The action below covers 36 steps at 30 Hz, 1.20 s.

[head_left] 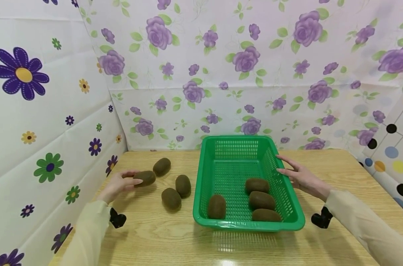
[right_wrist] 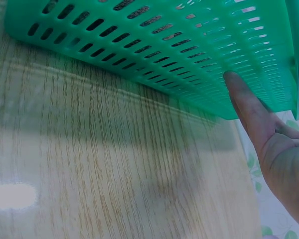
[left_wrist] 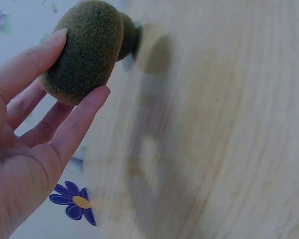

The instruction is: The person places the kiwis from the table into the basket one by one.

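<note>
My left hand (head_left: 123, 181) pinches a brown, fuzzy kiwi (head_left: 146, 178) between thumb and fingers at the left of the table. In the left wrist view the thumb lies on one side of this kiwi (left_wrist: 84, 52) and fingertips on the other; part of another kiwi (left_wrist: 128, 37) shows behind it. Close by on the table lie three more: one kiwi (head_left: 162, 167) behind, two kiwis (head_left: 171, 199) to the right. My right hand (head_left: 302, 179) holds the right side of a green plastic basket (head_left: 248, 225); one digit lies against its slotted outer wall in the right wrist view.
Inside the basket, three kiwis (head_left: 262, 200) line the right side and a single kiwi (head_left: 217, 207) sits at front left. The wooden table (head_left: 154, 236) meets a flower-patterned cloth (head_left: 194, 111) at the back and another patterned cloth (head_left: 55, 147) at the left.
</note>
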Tool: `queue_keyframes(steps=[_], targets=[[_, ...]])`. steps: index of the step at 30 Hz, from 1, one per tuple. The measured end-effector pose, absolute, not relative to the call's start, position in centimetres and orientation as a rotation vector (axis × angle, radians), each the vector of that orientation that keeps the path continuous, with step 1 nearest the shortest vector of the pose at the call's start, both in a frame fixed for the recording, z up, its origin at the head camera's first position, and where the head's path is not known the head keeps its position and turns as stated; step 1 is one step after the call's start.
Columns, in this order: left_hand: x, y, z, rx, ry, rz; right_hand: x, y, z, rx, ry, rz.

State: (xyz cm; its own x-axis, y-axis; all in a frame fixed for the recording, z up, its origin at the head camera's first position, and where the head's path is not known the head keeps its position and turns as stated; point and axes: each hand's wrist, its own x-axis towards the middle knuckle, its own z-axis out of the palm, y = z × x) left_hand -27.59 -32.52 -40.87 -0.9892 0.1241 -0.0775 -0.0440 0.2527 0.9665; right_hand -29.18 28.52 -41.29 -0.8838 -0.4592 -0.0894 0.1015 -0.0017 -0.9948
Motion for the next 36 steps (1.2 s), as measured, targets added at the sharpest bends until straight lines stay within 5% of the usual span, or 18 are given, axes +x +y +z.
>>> queue_keyframes(steps=[36], targets=[[-30.4,-24.8,-31.4,0.495,2.295,1.625,-29.1,28.5,-41.2,-0.360,1.908,-1.941]])
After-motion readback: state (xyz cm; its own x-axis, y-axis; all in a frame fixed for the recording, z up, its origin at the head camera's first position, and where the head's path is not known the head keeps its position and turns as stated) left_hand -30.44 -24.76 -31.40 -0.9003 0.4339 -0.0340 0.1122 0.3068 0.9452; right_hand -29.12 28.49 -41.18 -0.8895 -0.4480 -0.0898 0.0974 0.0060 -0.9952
